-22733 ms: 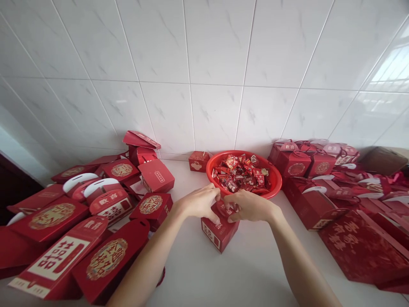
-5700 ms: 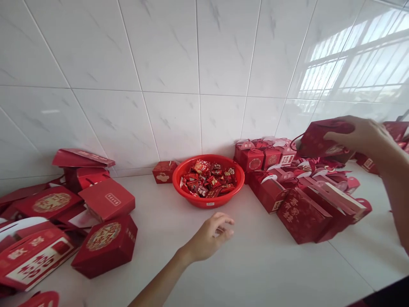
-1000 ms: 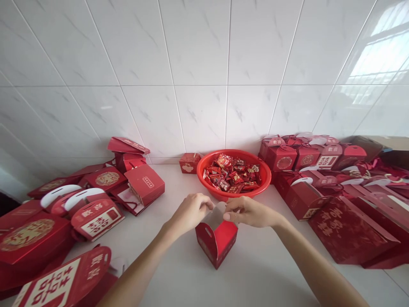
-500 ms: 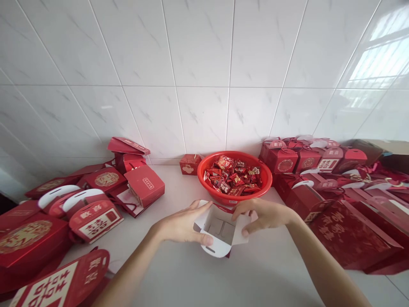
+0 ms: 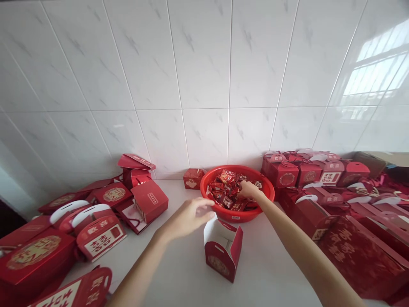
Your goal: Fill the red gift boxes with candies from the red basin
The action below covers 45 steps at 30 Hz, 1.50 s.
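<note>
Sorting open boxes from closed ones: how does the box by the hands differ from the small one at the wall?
The open box stands with flaps up, white inside showing; the small closed box is shut. The open one sits near the left hand, the closed one left of the basin. Both are red.

I face a wall [image 5: 204, 76] of large glossy white tiles with faint grey veining and thin grout lines. A bright window reflection [image 5: 377, 72] falls on its right side. Below, the countertop [image 5: 179, 277] is pale, smooth and evenly daylit.
</note>
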Available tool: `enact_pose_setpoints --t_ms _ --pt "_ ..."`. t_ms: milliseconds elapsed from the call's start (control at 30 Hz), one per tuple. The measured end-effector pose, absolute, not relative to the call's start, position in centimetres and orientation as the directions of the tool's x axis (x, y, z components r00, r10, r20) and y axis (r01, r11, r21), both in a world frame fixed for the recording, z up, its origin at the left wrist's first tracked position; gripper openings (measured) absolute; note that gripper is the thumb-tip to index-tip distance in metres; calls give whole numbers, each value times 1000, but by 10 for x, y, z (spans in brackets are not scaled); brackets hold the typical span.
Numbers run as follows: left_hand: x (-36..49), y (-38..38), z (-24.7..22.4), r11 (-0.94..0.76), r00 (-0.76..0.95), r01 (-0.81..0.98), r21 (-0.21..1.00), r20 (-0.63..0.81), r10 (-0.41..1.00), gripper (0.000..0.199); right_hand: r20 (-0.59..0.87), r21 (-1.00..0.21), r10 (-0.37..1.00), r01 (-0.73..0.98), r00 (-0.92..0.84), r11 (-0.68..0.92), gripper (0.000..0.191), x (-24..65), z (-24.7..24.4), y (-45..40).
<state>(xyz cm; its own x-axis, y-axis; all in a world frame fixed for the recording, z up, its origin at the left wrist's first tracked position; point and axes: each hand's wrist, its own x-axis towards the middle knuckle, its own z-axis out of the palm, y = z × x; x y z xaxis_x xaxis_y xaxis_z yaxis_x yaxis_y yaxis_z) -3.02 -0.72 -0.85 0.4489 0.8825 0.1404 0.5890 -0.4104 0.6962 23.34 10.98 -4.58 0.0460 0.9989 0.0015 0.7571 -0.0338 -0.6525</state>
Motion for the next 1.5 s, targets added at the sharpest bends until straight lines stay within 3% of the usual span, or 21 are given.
enact_pose_setpoints --t_ms 167,333,467,667,900,1100,1333,1500 --pt "2 53 -3 -524 498 494 694 268 825 30 38 -881 999 472 -2 34 22 236 -43 94" --pt "47 120 -20 -502 514 615 608 174 840 34 70 -994 998 87 2 69 24 233 -40 76" --pt "61 145 -36 -490 525 626 606 137 840 12 96 -990 993 -102 67 103 29 240 -44 73" --pt "64 148 -36 -515 457 487 706 297 838 10 136 -963 984 -218 116 159 44 243 -50 74" --pt "86 143 -33 -447 467 262 855 293 834 25 194 -952 980 -246 -33 180 44 238 -47 67" --pt "90 148 -37 -378 462 253 891 232 856 43 147 -893 968 -393 204 218 43 242 -47 71" --pt "79 156 -54 -461 555 542 703 112 824 10 54 -842 896 -462 440 278 39 254 -50 80" --pt "84 163 -54 -529 611 698 482 -16 792 45 23 -819 889 -502 456 278 42 251 -47 77"
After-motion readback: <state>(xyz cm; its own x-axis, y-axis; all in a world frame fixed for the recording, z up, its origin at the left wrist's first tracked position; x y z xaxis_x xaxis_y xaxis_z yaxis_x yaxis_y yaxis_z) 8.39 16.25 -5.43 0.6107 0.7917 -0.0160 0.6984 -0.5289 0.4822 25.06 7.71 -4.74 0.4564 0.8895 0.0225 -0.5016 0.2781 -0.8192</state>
